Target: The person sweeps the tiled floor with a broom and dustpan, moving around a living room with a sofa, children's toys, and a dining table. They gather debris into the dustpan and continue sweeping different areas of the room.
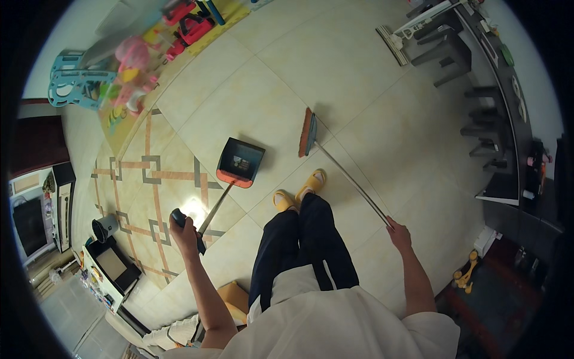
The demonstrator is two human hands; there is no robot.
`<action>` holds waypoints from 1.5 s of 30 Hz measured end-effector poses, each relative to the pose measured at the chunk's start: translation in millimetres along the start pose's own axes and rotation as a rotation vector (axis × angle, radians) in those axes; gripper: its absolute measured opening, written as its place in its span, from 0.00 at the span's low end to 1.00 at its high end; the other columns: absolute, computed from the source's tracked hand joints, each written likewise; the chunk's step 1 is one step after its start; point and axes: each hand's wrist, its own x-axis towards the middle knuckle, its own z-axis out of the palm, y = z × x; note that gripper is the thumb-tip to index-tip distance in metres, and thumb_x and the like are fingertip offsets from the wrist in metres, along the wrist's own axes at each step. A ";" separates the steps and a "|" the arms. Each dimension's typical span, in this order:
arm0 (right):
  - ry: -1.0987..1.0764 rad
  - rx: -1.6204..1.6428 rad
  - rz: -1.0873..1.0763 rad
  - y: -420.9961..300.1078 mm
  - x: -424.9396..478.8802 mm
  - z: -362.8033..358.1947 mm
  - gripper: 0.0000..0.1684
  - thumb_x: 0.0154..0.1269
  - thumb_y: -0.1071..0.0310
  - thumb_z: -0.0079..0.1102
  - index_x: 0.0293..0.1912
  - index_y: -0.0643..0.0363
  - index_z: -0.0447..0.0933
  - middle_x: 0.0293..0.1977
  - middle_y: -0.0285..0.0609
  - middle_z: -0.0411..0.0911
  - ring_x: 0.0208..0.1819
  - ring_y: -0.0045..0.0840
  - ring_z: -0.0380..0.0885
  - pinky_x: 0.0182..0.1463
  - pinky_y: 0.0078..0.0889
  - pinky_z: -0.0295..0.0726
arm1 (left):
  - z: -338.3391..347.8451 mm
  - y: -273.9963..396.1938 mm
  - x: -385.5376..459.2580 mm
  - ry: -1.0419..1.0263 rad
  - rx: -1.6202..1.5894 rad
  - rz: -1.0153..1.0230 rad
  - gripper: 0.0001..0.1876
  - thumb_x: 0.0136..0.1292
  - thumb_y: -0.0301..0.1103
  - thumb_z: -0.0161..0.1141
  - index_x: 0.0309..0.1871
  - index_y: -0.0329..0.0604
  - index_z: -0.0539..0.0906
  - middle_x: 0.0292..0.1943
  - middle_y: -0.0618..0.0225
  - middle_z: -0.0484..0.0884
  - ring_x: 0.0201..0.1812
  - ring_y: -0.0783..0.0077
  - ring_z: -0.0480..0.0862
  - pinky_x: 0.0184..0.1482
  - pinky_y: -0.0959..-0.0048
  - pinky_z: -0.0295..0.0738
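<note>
My left hand (184, 229) grips the upper end of a long-handled dustpan (242, 155), dark with an orange comb-toothed edge on the side towards me. The dustpan is in front of me to the left, and its tray bears a label. In my right hand (398, 235) is the pole of a broom (352, 179), held out to my right. The grey broom head (310, 133) with reddish bristles is ahead of my feet, right of the dustpan and apart from it. Whether the head touches the floor, I cannot tell.
Yellow slippers (312, 183) are on my feet on the tiled floor (278, 89). Toys (134, 54) and a blue plastic frame (76, 80) crowd the far left. Dark stools (448, 51) and a flat mop (392, 45) line the right. A bin (105, 228) stands left.
</note>
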 end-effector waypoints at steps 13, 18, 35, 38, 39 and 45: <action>-0.091 0.184 0.205 -105.8 134.1 22.6 0.29 0.55 0.75 0.39 0.60 0.55 0.57 0.41 0.61 0.72 0.43 0.47 0.73 0.45 0.42 0.73 | 45.4 34.8 41.6 -0.204 0.410 0.279 0.08 0.48 0.23 0.49 0.35 0.34 0.70 0.15 0.67 0.67 0.17 0.78 0.65 0.19 0.74 0.62; -0.207 0.339 0.280 -144.4 85.3 68.9 0.32 0.52 0.76 0.39 0.60 0.58 0.56 0.41 0.59 0.72 0.40 0.45 0.73 0.42 0.42 0.73 | 61.7 17.4 64.3 -0.296 0.364 0.418 0.10 0.48 0.23 0.49 0.36 0.34 0.70 0.18 0.58 0.70 0.19 0.67 0.70 0.23 0.70 0.65; -0.128 0.768 0.294 -148.7 -42.5 55.8 0.37 0.49 0.75 0.48 0.62 0.54 0.56 0.19 0.39 0.69 0.12 0.17 0.63 0.13 0.22 0.65 | 74.7 26.3 104.6 -0.231 0.841 0.598 0.33 0.51 0.36 0.59 0.60 0.45 0.56 0.48 0.49 0.71 0.45 0.47 0.74 0.43 0.56 0.70; -0.123 0.833 0.329 -153.8 -49.3 49.6 0.35 0.49 0.75 0.45 0.60 0.57 0.58 0.24 0.45 0.74 0.13 0.22 0.67 0.15 0.25 0.67 | 82.8 50.6 82.1 -0.129 0.941 0.436 0.38 0.50 0.38 0.59 0.63 0.46 0.53 0.57 0.54 0.63 0.53 0.51 0.69 0.51 0.56 0.65; -0.150 0.899 0.340 -150.1 -49.6 50.4 0.35 0.49 0.75 0.46 0.60 0.57 0.58 0.24 0.45 0.73 0.13 0.22 0.67 0.14 0.25 0.67 | 83.2 48.5 81.3 -0.076 0.942 0.477 0.39 0.50 0.38 0.60 0.64 0.47 0.52 0.58 0.54 0.62 0.55 0.51 0.67 0.53 0.56 0.63; -0.113 0.939 0.320 -136.4 -51.2 23.5 0.35 0.48 0.75 0.46 0.61 0.60 0.57 0.21 0.43 0.71 0.13 0.22 0.67 0.14 0.24 0.67 | 91.6 36.7 85.6 0.059 1.066 0.419 0.43 0.50 0.39 0.59 0.66 0.49 0.47 0.63 0.55 0.54 0.61 0.45 0.57 0.59 0.48 0.54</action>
